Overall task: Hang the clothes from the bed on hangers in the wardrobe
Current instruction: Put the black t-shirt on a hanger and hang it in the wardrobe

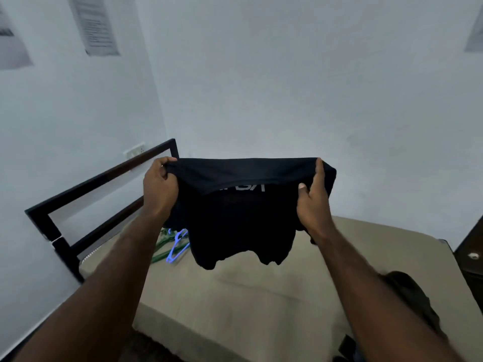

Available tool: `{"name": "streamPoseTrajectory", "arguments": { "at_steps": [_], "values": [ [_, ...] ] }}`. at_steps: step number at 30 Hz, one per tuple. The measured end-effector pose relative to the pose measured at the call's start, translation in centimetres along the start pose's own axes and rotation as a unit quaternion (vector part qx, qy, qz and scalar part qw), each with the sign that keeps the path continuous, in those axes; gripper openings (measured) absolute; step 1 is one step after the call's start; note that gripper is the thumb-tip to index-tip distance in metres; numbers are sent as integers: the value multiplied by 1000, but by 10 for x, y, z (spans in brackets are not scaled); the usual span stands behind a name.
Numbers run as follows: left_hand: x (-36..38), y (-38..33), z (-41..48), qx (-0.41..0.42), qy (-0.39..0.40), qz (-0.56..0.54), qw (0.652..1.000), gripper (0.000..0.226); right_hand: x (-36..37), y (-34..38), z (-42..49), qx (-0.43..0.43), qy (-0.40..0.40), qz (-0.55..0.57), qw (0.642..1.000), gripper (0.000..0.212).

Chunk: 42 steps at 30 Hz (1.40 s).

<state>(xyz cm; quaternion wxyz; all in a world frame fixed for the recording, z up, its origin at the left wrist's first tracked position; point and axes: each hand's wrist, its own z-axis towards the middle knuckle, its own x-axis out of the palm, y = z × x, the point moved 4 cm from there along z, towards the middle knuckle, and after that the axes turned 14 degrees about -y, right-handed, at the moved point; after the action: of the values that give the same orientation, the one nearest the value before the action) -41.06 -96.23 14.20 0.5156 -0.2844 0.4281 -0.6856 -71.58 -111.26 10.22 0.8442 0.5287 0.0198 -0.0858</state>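
Note:
I hold a black T-shirt (pixel 243 220) with pale lettering stretched out in the air above the bed (pixel 261 296). My left hand (pixel 159 189) grips its upper edge at the left end. My right hand (pixel 313 199) grips the same edge at the right end, thumb over the cloth. The shirt's lower part hangs free over the mattress. A blue hanger (pixel 177 246) and green hangers (pixel 162 244) lie on the bed behind the shirt, partly hidden by it. A dark garment (pixel 415 299) lies on the bed by my right forearm.
The bed has a beige sheet and a black metal headboard (pixel 86 202) at the left, against a white wall. A wall socket (pixel 133 150) sits above the headboard. Dark furniture (pixel 470 252) stands at the right edge. Paper sheets hang on the walls.

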Motion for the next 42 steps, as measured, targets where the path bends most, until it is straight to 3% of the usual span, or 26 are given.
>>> {"name": "streamPoseTrajectory", "arguments": {
  "at_steps": [4,13,18,23,27,29,31,34,36,39,42],
  "values": [
    [3,-11,-5,57,2,-1,998,35,-3,-1,2,-54,-17,-30,998,76],
    [0,35,-1,-53,-84,-61,993,18,2,-28,-6,-56,-33,-69,996,83],
    [31,70,34,-90,-85,-69,990,18,41,-51,25,-37,-17,-96,995,86],
    [90,146,82,-118,-31,-40,992,21,105,-105,67,8,-8,-147,989,87],
    [151,244,132,-152,37,43,987,13,175,-175,117,83,31,-217,972,87],
    [189,292,160,-155,87,88,980,13,217,-210,152,117,51,-238,963,88],
    [241,338,182,-122,167,121,971,30,264,-250,191,137,69,-260,953,93],
    [306,401,176,-160,307,109,932,76,323,-312,217,166,117,-297,933,101],
    [319,461,146,-204,355,127,904,91,349,-365,202,195,145,-311,919,101],
    [285,553,60,-276,398,184,855,96,353,-441,112,250,229,-298,892,93],
    [220,590,-23,-293,463,296,783,85,314,-497,-11,331,320,-330,824,84]
  ]
}}
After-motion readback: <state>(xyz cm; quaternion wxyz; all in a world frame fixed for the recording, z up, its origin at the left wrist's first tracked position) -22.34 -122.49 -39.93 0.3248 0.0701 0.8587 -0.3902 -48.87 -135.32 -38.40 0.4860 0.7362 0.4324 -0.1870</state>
